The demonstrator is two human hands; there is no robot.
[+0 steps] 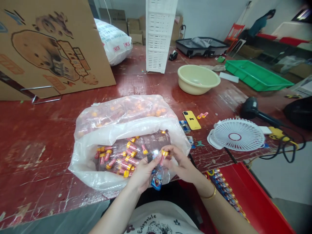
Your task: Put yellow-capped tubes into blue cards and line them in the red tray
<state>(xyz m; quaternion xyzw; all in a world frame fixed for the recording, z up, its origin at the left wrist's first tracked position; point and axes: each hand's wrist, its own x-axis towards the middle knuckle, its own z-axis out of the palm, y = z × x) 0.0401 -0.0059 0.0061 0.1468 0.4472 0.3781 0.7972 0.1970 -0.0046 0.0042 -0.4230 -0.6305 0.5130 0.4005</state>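
Note:
Close together at the front edge of an opened clear plastic bag (85, 169) are both my hands. My right hand (181, 164) has its fingers curled round a small tube with a yellow cap (164, 152). Beside it, my left hand (145, 172) is closed on a blue printed packet (156, 182), whose lower end hangs below the fingers; its thumb reaches to the tube. Whether the packet and tube are joined is hidden by the fingers. Inside the bag lie several yellow-capped tubes (131, 152) with red labels.
Right of the bag are a yellow phone (191, 120), two small pink-and-yellow pieces (202, 115), a white fan (235, 135) and a black hair dryer (251, 109). Farther back stand a cream basin (198, 87), green tray (258, 78), white basket (159, 39) and large carton (48, 48).

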